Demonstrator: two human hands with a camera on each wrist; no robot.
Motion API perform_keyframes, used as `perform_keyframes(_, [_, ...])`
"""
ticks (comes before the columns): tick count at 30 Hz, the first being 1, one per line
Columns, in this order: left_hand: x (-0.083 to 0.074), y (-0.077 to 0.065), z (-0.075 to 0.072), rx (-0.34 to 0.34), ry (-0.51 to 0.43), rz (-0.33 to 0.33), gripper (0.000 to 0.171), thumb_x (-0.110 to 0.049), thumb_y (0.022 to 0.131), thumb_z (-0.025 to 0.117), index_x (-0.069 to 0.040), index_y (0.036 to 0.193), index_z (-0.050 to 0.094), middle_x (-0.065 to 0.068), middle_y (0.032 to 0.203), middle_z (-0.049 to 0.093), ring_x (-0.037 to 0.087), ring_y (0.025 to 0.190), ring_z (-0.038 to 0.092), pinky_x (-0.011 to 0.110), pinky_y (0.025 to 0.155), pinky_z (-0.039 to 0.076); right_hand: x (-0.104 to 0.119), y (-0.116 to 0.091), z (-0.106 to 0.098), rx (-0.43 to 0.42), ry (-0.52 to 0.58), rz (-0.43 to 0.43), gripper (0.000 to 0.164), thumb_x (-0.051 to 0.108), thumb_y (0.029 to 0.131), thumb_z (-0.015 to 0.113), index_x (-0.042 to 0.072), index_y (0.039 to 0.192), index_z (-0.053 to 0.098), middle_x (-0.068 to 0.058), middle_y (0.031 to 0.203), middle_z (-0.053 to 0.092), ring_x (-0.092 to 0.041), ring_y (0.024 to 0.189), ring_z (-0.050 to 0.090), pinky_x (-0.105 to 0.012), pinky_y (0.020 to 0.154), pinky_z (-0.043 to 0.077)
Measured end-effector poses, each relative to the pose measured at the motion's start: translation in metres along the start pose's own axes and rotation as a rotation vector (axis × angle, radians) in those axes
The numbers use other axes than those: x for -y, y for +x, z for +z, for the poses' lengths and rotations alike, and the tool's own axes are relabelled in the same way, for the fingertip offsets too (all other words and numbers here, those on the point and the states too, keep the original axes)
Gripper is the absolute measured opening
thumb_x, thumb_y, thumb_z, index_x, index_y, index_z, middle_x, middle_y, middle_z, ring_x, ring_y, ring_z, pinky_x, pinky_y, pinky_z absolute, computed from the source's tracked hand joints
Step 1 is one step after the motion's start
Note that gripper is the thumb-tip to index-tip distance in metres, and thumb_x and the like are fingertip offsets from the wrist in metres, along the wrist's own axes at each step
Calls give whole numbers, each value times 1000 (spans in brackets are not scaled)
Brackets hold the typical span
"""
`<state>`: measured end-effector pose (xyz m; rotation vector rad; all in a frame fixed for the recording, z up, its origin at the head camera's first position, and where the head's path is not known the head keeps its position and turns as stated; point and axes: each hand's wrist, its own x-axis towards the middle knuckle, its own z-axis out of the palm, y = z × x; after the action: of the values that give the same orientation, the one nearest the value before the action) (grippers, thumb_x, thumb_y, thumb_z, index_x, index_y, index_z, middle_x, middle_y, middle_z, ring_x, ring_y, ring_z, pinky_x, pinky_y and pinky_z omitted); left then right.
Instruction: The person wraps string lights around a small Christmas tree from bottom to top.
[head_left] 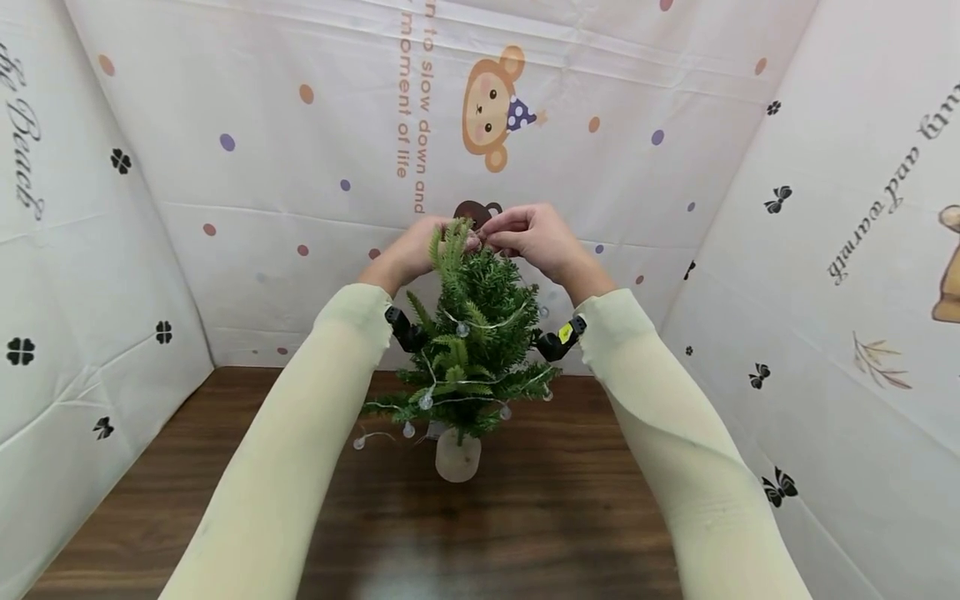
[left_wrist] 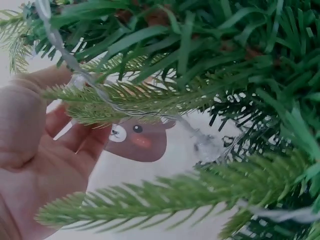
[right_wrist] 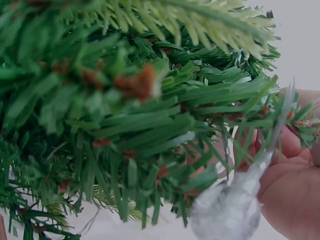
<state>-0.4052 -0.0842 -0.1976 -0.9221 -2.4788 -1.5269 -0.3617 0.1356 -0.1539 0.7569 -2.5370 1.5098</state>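
Note:
A small artificial Christmas tree (head_left: pixel 487 292) stands upright in front of me, wound with string lights (head_left: pixel 468 382) that have clear round bulbs. Both hands meet at its top. My left hand (head_left: pixel 412 248) reaches in from the left, fingers curled round the wire behind a light-green sprig (left_wrist: pixel 145 95); a bulb (left_wrist: pixel 77 81) shows by its fingertips. From the right, my right hand (head_left: pixel 542 242) pinches the wire between thumb and forefinger at the tip. Needles partly hide its fingers (right_wrist: pixel 290 192) in the right wrist view, where a large clear bulb (right_wrist: pixel 225 212) hangs close by.
The tree's pale round base (head_left: pixel 457 457) rests on a dark wood-grain table (head_left: pixel 525 517). A loose end with a bulb (head_left: pixel 359 442) sticks out at lower left. White printed cloth (head_left: pixel 300 150) walls the back and both sides. Small black cameras (head_left: pixel 558 340) sit on the wrists.

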Motion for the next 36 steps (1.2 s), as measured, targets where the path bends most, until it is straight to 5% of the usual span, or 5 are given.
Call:
perform_keyframes(8, [-11,2,-9,-82,-7,-12,32,-17,100,67,-7,130,65,14,126,65,27,121,61,38,102,48,-1,0,1,-21,-8,39,17,9,97,71,3,113,72,-11,104,76,-20,82,69,-26,70,57])
perform_keyframes(15, [-14,2,-13,-53,17,-20,23,-10,101,64,-8,123,65,9,111,65,26,113,62,36,93,48,-2,0,2,-29,-9,38,16,9,98,69,0,111,74,-2,93,75,-17,78,65,-25,69,56])
perform_keyframes(25, [-20,-4,-25,48,-21,-97,46,5,99,48,-12,141,58,14,148,53,30,138,51,46,116,40,2,0,6,-43,89,84,24,5,101,63,-6,121,71,-8,101,72,-16,82,67,-25,73,57])
perform_keyframes(31, [-28,-1,-24,22,3,-56,37,-20,112,38,-12,139,61,7,153,51,23,145,43,45,124,30,2,0,6,-61,192,86,29,4,100,64,-6,127,68,-18,120,71,-12,86,72,-25,77,59])
perform_keyframes(36, [-35,4,-23,58,83,-7,38,-33,110,49,-12,136,65,6,144,60,21,135,53,41,118,38,2,-1,7,-83,211,51,28,5,101,63,-2,128,69,-24,128,67,-19,91,73,-32,83,59])
